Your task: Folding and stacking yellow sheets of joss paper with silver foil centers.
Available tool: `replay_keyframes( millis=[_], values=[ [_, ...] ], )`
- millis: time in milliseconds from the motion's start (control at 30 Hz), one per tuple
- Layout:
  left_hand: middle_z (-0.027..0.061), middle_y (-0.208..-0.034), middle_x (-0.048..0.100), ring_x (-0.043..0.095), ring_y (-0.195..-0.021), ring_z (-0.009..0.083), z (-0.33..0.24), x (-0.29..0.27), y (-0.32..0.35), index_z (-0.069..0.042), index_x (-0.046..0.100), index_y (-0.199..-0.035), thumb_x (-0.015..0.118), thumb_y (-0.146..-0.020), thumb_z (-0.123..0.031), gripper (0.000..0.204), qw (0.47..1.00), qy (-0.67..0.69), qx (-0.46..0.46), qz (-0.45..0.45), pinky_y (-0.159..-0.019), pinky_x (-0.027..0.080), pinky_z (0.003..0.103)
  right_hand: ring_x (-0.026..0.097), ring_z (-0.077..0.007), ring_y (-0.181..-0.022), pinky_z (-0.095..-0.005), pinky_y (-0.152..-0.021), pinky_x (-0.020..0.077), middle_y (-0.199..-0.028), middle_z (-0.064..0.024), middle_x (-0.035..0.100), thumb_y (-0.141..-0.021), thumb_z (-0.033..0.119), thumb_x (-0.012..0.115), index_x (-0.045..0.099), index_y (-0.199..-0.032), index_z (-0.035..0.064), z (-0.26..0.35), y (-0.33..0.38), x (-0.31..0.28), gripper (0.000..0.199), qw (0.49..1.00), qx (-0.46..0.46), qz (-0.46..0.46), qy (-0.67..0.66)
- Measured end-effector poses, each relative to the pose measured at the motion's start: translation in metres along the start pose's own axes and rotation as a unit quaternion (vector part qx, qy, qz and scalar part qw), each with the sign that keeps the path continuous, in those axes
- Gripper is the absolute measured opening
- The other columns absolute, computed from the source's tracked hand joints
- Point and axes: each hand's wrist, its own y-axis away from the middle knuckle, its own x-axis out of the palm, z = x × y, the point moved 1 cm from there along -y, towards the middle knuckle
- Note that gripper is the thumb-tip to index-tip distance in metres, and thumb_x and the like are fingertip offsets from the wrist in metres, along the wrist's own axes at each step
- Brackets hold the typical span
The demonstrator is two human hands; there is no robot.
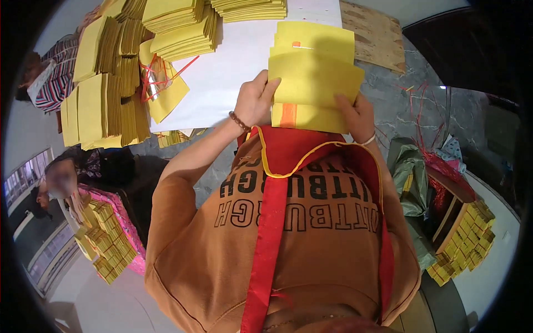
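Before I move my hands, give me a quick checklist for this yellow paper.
1. Left hand on the top yellow sheet's left edge: ok.
2. Right hand at its right edge: ok.
3. Top sheet lined up with the yellow paper beneath: not ok, it juts out rightward.
4. Red string clear of both hands: ok, it lies off to the left.
5. Just one sheet in the grip: cannot tell.

L fingers [262,81] part. behind sheets [313,80]
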Motion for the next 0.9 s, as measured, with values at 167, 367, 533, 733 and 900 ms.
replay_keyframes(
  millis=[167,367,533,733,900],
  values=[
    [0.0129,-0.058,0.055,0.052,-0.050,0.0156,0.021,0.008,-0.014,0.003,0.049,-0.080,0.052,-0.088,-0.019,0.024,0.998,0.046,-0.036,-0.018,-0.047,0.040,0.031,0.059,-0.0109,-0.071,-0.0278,-0.061,0.0450,-0.082,-0.0112,0.065,-0.082,0.015,0.061,0.052,-0.108,0.0004,-0.007,-0.010,0.007,0.030,0.989,0.121,-0.080,-0.040],
    [0.0042,-0.059,0.056,0.050,-0.050,0.0100,0.021,0.012,-0.021,-0.001,0.046,-0.102,0.054,-0.086,-0.015,0.023,0.977,0.185,-0.102,-0.027,-0.047,0.039,0.027,0.061,-0.0135,-0.070,-0.0279,-0.062,0.0454,-0.081,-0.0120,0.065,-0.079,0.013,0.063,0.048,-0.110,0.0027,-0.005,-0.014,0.016,0.036,0.984,0.075,-0.139,-0.081],
    [0.0094,-0.070,0.060,0.056,-0.060,0.0170,-0.001,0.000,-0.024,-0.004,0.042,-0.113,0.059,-0.081,-0.014,0.038,0.989,0.013,-0.146,0.002,-0.053,0.042,0.031,0.062,-0.0186,-0.068,-0.0293,-0.061,0.0450,-0.078,-0.0122,0.063,-0.078,0.016,0.062,0.057,-0.102,0.0079,-0.021,-0.017,0.017,0.026,0.987,-0.007,-0.146,0.061],
    [0.0115,-0.120,0.049,0.044,-0.112,0.0295,-0.029,0.002,-0.020,-0.009,0.045,-0.124,0.063,-0.076,-0.019,0.052,0.880,-0.366,0.293,-0.074,-0.087,0.034,0.040,0.060,-0.0222,-0.061,-0.0311,-0.056,0.0444,-0.076,-0.0127,0.063,-0.077,0.018,0.062,0.061,-0.096,0.0084,-0.012,-0.016,0.018,0.021,0.985,0.030,-0.161,0.060],
    [0.0082,-0.136,0.037,0.028,-0.129,0.0256,-0.021,0.032,-0.008,-0.011,0.042,-0.128,0.059,-0.076,-0.043,0.064,0.860,-0.352,0.334,0.159,-0.105,0.021,0.046,0.060,-0.0226,-0.066,-0.0322,-0.059,0.0445,-0.080,-0.0122,0.063,-0.077,0.019,0.062,0.061,-0.097,0.0097,-0.004,-0.015,0.017,0.022,0.987,0.068,-0.136,0.061]
  ],
)
